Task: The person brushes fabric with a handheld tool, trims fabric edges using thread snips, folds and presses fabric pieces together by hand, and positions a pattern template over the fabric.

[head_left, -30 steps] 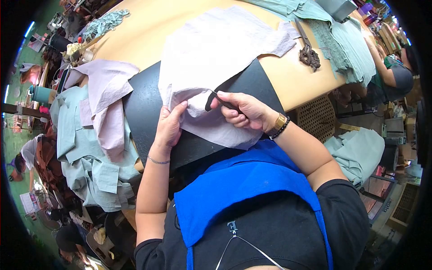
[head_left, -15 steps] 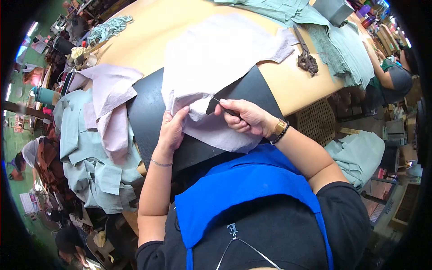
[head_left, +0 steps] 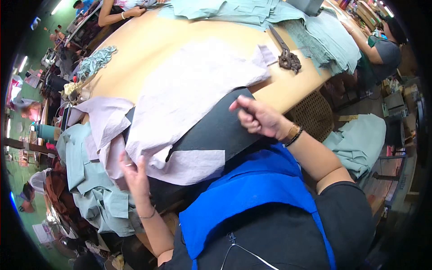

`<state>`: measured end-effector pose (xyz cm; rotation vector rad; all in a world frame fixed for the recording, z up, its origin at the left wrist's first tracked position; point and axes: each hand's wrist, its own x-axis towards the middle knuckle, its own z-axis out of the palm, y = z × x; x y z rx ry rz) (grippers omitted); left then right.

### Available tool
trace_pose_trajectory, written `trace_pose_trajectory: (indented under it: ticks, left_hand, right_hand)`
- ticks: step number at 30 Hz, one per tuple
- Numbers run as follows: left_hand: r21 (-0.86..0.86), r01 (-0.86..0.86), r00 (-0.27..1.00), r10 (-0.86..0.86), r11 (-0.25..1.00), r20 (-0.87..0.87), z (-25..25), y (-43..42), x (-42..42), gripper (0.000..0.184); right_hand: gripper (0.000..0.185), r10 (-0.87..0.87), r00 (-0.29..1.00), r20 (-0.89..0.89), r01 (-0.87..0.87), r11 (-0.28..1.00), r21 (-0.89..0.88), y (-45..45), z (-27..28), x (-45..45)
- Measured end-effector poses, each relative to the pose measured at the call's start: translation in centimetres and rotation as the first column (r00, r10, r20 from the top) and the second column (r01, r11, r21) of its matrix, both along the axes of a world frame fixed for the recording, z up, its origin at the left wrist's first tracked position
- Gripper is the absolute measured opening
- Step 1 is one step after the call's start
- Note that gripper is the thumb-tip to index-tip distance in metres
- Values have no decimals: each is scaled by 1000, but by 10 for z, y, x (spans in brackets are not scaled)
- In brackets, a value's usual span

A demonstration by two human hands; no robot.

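Pale lilac cloth (head_left: pixel 189 85) lies across the tan table and a dark mat (head_left: pixel 211 128), its lower flap (head_left: pixel 195 166) folded near the mat's front edge. My left hand (head_left: pixel 134 173) is just left of that flap, blurred, with thumb and fingers apart and nothing seen between them. Over the right part of the mat, my right hand (head_left: pixel 263 118) has its fingers curled; what it holds, if anything, is hidden. Large scissors (head_left: pixel 288 57) with wrapped handles rest on the table beyond it.
Green cloth is stacked (head_left: pixel 324 40) at the back right and piled (head_left: pixel 99 189) at the left, beside another lilac piece (head_left: pixel 105 117). A woven chair (head_left: pixel 312 114) stands right. Another person's hand (head_left: pixel 135 11) is at the far edge; another person (head_left: pixel 382 49) is at right.
The dark tool seen earlier in my right hand no longer shows. My left hand has let go of the cloth and moved left and down. The cloth's lower part has shifted left and down.
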<state>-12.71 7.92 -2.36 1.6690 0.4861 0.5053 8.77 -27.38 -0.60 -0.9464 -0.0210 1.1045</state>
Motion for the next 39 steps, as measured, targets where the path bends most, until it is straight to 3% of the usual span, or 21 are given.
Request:
trace_pose_trajectory:
  ticks: [1,2,4,6,8,10,14,20,25,32,39]
  left_hand:
    - [411,-207,964,258,888,-71,20,-9,1,59]
    - [752,-224,964,252,620,78,38,-15,11,59]
    - [867,-109,993,86,487,77,73,-34,38,51]
    - [863,54,987,-159,503,31,78,-64,80,37]
    - [861,232,937,-342,452,-72,59,-97,120,29]
    - [905,250,908,-408,344,-96,27,-113,152,17]
    - [838,272,921,-380,472,-85,-6,-105,175,10]
    - [657,251,950,-310,711,-27,2,-102,166,10]
    - [632,245,951,-310,735,-8,1,-100,168,10]
    - [624,255,944,-329,739,4,1,-98,168,11]
    - [615,252,950,-312,747,-11,1,-98,168,12]
  right_hand:
    - [37,-85,996,1,85,996,10,-10,-4,6]
    - [37,-169,985,-29,170,986,2,-15,-6,10]
    - [36,-231,967,-104,237,970,48,-18,-13,16]
    - [36,-220,961,-169,234,970,72,-12,-17,15]
    - [36,-188,958,-216,214,971,103,-5,-22,13]
    - [37,-144,953,-268,186,973,136,-1,-26,8]
    - [37,-137,957,-256,154,987,47,5,-19,0]
    - [34,-61,950,-306,82,995,57,25,-17,5]
    - [35,-102,904,-416,150,985,86,43,-22,12]
    - [32,-237,889,-391,282,957,61,46,-22,10]
    - [32,-265,914,-306,287,957,30,46,-17,-4]
